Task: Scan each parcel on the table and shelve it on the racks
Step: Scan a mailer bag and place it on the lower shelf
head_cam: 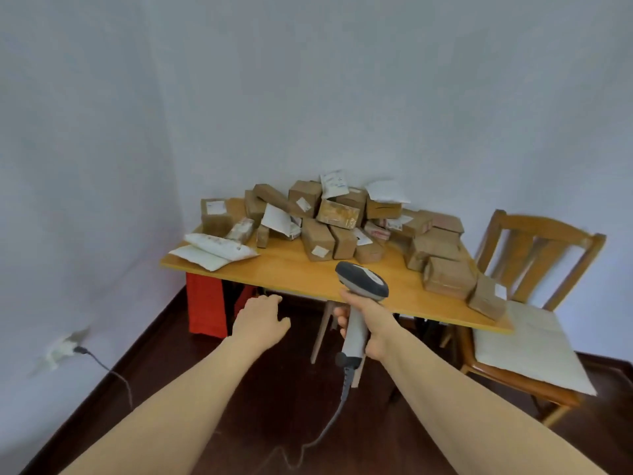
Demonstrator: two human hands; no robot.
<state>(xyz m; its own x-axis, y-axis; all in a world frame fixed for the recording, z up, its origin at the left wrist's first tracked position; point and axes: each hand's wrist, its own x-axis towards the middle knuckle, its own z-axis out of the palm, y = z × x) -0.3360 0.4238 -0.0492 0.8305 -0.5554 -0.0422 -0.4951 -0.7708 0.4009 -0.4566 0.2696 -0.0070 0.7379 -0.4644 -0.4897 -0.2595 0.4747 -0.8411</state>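
The right hand (pixel 368 325), lower centre of the frame, is gripping the handle of a grey scanner (pixel 361 281), with the fingers wrapped fully round it. The scanner head is showing over the near edge of the table (pixel 291 272). Its cable (pixel 329 430) is trailing toward the bottom of the frame. The left hand (pixel 260 320), just left of centre, is hovering palm down before the table's near edge, fingers loosely extended and holding nothing. The parcels (pixel 339 214) are lying heaped across the tabletop's far side and right end, mid-frame. They are mostly brown cartons, with white mailer bags (pixel 212 250) lying at the left end. A wooden chair (pixel 534 248) is standing at the right. A red box (pixel 205 306) is sitting beneath the table's left end.
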